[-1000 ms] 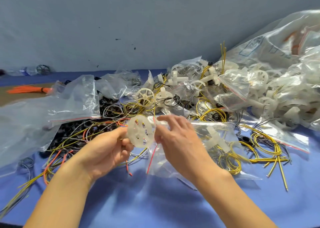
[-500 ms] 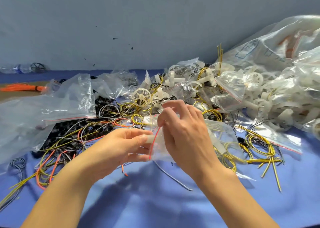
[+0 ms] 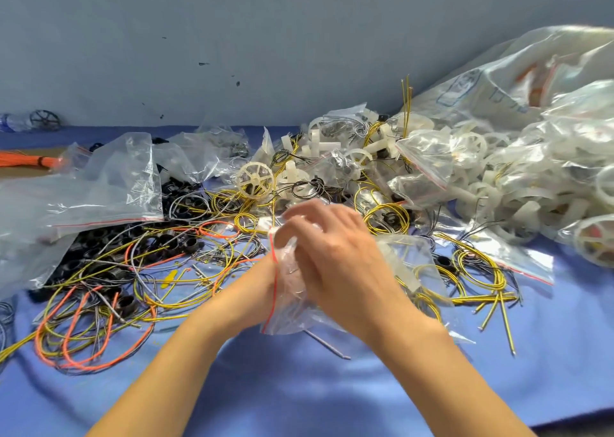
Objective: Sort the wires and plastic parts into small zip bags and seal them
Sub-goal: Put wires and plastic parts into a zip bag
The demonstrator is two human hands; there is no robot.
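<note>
**One hand inside the zip bag, the other gripping its mouth**

The small zip bag is in the middle of the view, over the blue cloth, at the near edge of the heap. Its mouth, marked by a red line, is turned to the left, and its body goes to the right under the person's hand. The left hand enters the bag through this mouth. Past the wrist it is covered by plastic and by the other hand, so I cannot tell how its fingers lie. The right hand lies over the bag, with its fingers curled on the upper edge of the mouth, gripping the plastic. This part is blurred.

Just behind the hands a white plastic wheel lies on tangled wires. Coils of yellow wires are near the right hand, on its far right side. To the left, orange wire loops and black parts are spread on the cloth, partly under a large clear bag. At the right a big sack of white parts leans against the grey wall. An orange bundle lies far left.
</note>
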